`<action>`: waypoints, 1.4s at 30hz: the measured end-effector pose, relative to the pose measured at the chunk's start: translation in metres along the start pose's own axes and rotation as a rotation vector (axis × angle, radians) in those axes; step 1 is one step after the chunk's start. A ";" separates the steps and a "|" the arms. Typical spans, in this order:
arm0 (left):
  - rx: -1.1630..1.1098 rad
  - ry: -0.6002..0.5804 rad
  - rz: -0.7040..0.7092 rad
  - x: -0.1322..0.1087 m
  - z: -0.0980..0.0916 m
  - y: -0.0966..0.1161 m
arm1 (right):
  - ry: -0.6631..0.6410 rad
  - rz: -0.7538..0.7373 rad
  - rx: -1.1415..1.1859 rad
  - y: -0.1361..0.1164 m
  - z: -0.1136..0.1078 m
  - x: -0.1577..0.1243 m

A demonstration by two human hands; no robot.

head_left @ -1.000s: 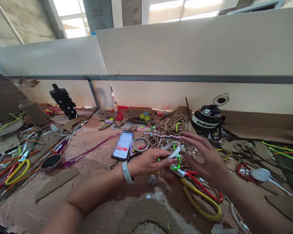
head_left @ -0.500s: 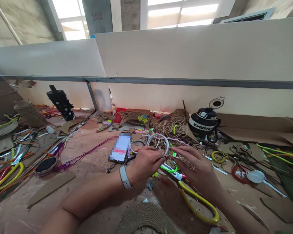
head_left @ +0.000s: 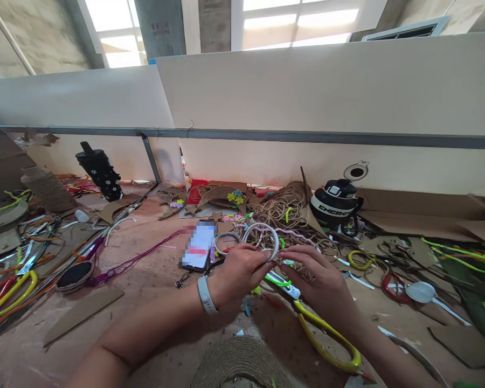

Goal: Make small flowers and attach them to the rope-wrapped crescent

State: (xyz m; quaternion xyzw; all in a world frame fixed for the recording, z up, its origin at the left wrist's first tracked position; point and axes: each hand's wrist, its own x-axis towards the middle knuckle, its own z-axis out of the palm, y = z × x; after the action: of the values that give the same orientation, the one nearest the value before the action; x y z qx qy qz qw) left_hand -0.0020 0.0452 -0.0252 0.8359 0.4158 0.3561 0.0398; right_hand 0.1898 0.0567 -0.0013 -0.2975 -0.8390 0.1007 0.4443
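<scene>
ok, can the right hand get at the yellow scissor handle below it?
Probably yes: the yellow scissor handle lies mostly exposed beside the right hand, with nothing visible blocking the way.

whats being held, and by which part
The left hand holds a white ring by its lower edge; whether the right hand holds anything cannot be told.

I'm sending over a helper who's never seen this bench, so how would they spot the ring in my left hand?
Start at the heap of brown twine, left of the black jug. In front of it, the left hand, with a pale band on its wrist, pinches a whitish ring. A similar ring sits beside the phone; yours is the one in hand.
</scene>
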 end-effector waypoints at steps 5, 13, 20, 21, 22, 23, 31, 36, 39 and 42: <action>0.010 0.001 0.030 -0.001 -0.001 0.001 | -0.049 0.431 0.284 -0.006 -0.005 0.003; -0.003 -0.046 0.036 -0.001 0.003 -0.004 | -0.262 1.039 1.022 -0.012 -0.001 0.010; 0.036 -0.093 0.131 -0.003 0.008 -0.012 | -0.181 1.048 1.195 -0.014 0.013 0.005; 0.033 -0.093 0.141 -0.003 0.007 -0.013 | -0.167 1.063 1.213 -0.013 0.014 0.004; 0.030 -0.095 0.145 -0.003 0.007 -0.013 | -0.154 1.074 1.220 -0.012 0.014 0.004; 0.027 -0.099 0.144 -0.003 0.006 -0.012 | -0.147 1.085 1.220 -0.012 0.014 0.003; 0.017 -0.114 0.124 -0.004 0.007 -0.013 | -0.121 1.060 1.222 -0.014 0.014 0.002; -0.022 -0.063 0.167 -0.008 0.015 -0.019 | -0.078 1.111 1.319 -0.016 0.018 0.000; -0.018 -0.047 0.172 -0.010 0.017 -0.019 | -0.073 1.116 1.351 -0.016 0.017 -0.001; -0.027 -0.028 0.172 -0.009 0.017 -0.017 | -0.081 1.093 1.383 -0.016 0.015 -0.002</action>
State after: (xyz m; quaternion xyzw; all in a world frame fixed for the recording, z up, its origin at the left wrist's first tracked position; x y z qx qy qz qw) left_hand -0.0067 0.0537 -0.0492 0.8729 0.3368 0.3520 0.0260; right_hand 0.1720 0.0440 -0.0045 -0.3178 -0.3456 0.7949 0.3843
